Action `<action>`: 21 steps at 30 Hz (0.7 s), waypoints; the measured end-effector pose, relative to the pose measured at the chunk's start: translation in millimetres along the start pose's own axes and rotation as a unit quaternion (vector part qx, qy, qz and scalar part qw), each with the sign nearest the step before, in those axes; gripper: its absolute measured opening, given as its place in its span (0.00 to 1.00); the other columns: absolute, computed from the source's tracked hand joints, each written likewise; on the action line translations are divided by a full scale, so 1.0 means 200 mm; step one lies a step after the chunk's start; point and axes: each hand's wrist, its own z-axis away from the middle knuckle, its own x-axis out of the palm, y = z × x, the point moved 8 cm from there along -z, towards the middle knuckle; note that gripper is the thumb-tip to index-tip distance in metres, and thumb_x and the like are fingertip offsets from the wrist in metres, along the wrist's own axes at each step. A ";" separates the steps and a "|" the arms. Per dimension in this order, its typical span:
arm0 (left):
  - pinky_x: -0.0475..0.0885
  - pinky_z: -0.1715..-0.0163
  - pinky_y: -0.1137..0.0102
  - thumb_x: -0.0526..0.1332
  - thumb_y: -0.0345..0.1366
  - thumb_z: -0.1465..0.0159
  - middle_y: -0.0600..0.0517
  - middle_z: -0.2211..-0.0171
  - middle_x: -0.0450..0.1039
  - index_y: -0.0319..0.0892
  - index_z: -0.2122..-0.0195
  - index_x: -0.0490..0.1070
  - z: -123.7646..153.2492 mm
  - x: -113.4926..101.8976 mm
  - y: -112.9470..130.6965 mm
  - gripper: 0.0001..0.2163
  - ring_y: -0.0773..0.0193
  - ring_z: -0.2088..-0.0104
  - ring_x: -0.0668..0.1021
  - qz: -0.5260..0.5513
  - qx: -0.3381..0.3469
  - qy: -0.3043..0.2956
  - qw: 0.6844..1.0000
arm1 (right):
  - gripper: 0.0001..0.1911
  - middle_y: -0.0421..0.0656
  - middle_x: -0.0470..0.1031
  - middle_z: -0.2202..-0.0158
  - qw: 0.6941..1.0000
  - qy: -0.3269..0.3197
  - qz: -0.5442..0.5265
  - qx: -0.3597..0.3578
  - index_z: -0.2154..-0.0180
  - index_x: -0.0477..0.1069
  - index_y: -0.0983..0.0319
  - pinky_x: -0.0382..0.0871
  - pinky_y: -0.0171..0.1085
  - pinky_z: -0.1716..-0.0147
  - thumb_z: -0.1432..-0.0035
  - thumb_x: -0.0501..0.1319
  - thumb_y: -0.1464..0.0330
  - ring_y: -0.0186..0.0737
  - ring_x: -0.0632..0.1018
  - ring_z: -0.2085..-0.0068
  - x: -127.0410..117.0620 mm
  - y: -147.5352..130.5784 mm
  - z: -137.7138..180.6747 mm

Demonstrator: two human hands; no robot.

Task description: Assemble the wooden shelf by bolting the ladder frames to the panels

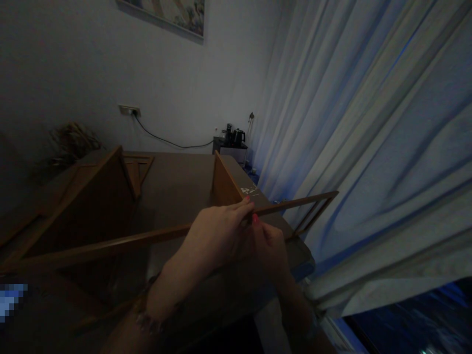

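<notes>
A wooden frame with a long rail (110, 247) lies across the table in front of me. My left hand (216, 233) reaches over this rail, its fingers closed around it near the end of an upright wooden panel (226, 182). Close beside it, my right hand (271, 246) is closed in a pinch under the same joint. Whatever the right fingertips hold is too small and dark to make out. To the right of both hands the rail runs on to a slatted end (313, 214). A larger wooden panel (84, 206) stands at the left.
The brown tabletop (177, 177) carries more wooden pieces (142, 169) at the back left and small white bits (250, 190) near its right edge. Pale curtains (332, 123) hang on the right. A black kettle (239, 136) stands on a low cabinet at the back.
</notes>
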 end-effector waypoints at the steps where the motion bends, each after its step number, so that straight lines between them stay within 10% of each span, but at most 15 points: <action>1: 0.77 0.64 0.67 0.56 0.36 0.35 0.49 0.45 0.72 0.47 0.43 0.64 0.00 0.00 0.00 0.19 0.58 0.58 0.82 0.003 -0.002 -0.002 1.000 | 0.26 0.38 0.66 0.82 0.996 0.023 0.062 -0.060 0.78 0.64 0.61 0.56 0.33 0.78 0.34 0.48 0.54 0.32 0.67 0.79 -0.03 -0.03 -0.01; 6: 0.77 0.59 0.66 0.55 0.36 0.35 0.50 0.43 0.69 0.47 0.43 0.63 0.00 0.00 0.00 0.19 0.58 0.53 0.80 0.017 0.000 -0.010 1.000 | 0.09 0.44 0.73 0.63 0.900 0.124 0.229 -0.349 0.58 0.66 0.59 0.62 0.39 0.59 0.37 0.58 0.62 0.40 0.72 0.59 -0.16 -0.20 0.07; 11: 0.76 0.54 0.68 0.57 0.32 0.37 0.49 0.42 0.68 0.46 0.43 0.63 0.01 0.01 -0.01 0.20 0.60 0.53 0.80 0.024 -0.003 -0.019 1.000 | 0.19 0.38 0.72 0.57 0.784 0.034 0.371 -0.496 0.52 0.68 0.50 0.60 0.38 0.59 0.42 0.60 0.76 0.37 0.66 0.58 -0.10 -0.27 0.14; 21: 0.77 0.54 0.66 0.57 0.30 0.38 0.50 0.42 0.67 0.48 0.42 0.62 0.01 0.00 -0.02 0.22 0.59 0.52 0.79 0.022 0.010 -0.011 1.000 | 0.14 0.36 0.73 0.67 0.739 0.001 0.328 -0.588 0.63 0.71 0.55 0.66 0.33 0.60 0.35 0.50 0.76 0.33 0.67 0.65 -0.06 -0.34 0.09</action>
